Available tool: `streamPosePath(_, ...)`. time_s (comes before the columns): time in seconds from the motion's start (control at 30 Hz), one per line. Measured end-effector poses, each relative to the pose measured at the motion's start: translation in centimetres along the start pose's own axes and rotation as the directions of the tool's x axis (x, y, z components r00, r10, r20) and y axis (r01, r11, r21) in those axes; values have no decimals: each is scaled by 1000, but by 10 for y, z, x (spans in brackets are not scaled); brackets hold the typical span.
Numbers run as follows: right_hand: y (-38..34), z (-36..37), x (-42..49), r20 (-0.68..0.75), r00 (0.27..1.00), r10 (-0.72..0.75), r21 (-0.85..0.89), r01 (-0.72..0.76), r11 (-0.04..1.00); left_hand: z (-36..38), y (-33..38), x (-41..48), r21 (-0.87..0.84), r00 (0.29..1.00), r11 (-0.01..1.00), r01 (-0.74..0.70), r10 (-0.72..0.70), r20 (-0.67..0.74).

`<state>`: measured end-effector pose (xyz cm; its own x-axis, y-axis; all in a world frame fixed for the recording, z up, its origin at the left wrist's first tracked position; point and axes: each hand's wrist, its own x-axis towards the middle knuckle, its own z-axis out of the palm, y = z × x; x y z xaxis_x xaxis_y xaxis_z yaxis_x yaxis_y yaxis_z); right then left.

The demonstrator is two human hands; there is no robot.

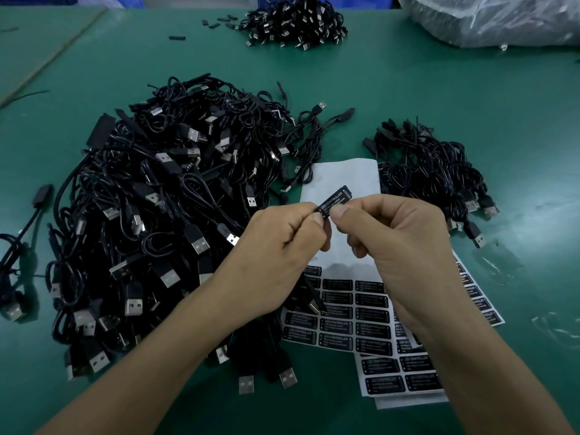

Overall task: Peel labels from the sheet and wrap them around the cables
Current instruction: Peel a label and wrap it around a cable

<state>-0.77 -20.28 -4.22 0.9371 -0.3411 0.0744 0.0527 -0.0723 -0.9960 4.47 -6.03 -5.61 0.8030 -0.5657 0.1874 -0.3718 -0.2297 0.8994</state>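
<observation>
My left hand (282, 246) and my right hand (398, 240) meet above the label sheet (342, 177), and both pinch a small black controller piece (335, 199) that carries a black label printed "LED CONTROLLER". Its cable hangs down below my left hand, with a USB plug (312, 304) lying on the sheet. The sheet's upper half is bare white backing; rows of black labels (354, 315) fill its lower half. More label sheets (405, 372) lie underneath at the lower right.
A large heap of black USB cables (163, 208) covers the green table (470, 95) on the left. A smaller bundle of cables (436, 174) lies to the right, another pile (295, 22) at the far edge. A plastic bag (489, 17) sits top right.
</observation>
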Motion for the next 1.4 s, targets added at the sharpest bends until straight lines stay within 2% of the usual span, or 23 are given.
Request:
streamPosePath(0.7,2,1,-1,-42,999,-8,-54,6,999,0,0,0,23,1000,1000,-4,4,-21)
streamPosePath(1.4,1,1,-2,-59,993,-98,-118,91,989,0,0,0,24,999,999,31,-30,-16)
